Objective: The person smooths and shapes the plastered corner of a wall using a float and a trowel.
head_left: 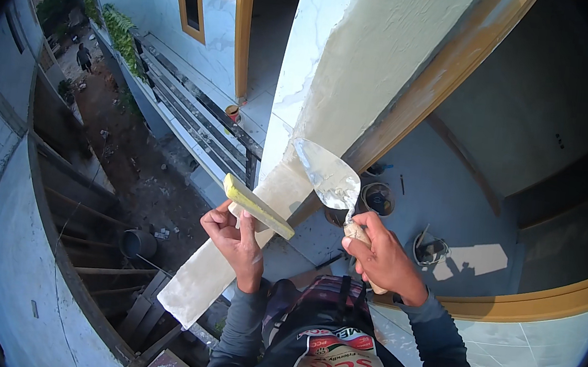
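Observation:
My left hand grips a narrow flat tool with a yellow edge, held out over a pale strip of plastered ledge. My right hand is wrapped round the wooden handle of a pointing trowel, whose blade carries smeared grey-white material and lies over the lower part of the plastered column face. The blade's tip is close to that surface; whether it touches, I cannot tell. A marbled tile face runs along the column's left side.
Buckets stand on the floor below to the right, beside an orange-brown wooden frame. To the left are a slatted railing and a drop to a dirt passage, where a person stands. A curved wall borders the passage.

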Tool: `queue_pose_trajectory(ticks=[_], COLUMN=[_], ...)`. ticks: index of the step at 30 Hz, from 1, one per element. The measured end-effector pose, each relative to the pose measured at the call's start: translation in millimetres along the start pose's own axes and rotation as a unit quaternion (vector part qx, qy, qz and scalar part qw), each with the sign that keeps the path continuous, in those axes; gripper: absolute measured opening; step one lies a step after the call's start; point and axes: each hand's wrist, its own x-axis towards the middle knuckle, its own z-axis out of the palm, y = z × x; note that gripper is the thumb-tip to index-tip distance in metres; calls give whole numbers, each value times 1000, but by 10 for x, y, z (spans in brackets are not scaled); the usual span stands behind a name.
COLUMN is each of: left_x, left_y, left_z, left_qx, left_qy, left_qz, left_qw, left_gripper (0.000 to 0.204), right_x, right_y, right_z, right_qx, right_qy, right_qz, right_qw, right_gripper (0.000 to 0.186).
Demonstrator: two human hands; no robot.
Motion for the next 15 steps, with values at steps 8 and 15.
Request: queue_pose_trajectory(ticks=[8, 15], left_x=[42, 50], left_y=[104, 56], left_z=[-133, -65], left_qx=[34, 28], left_qy=[19, 6], left_qz=[1, 8], left_qw=[999, 1000], left_gripper=[33, 30], right_x=[-243, -282], right_y=[142, 93], right_z=[-124, -263], right_qx=[-74, -85], right_qy=[96, 154], right_qz=[-116, -139], right_qw=[986, 975], right_gripper=[34, 33])
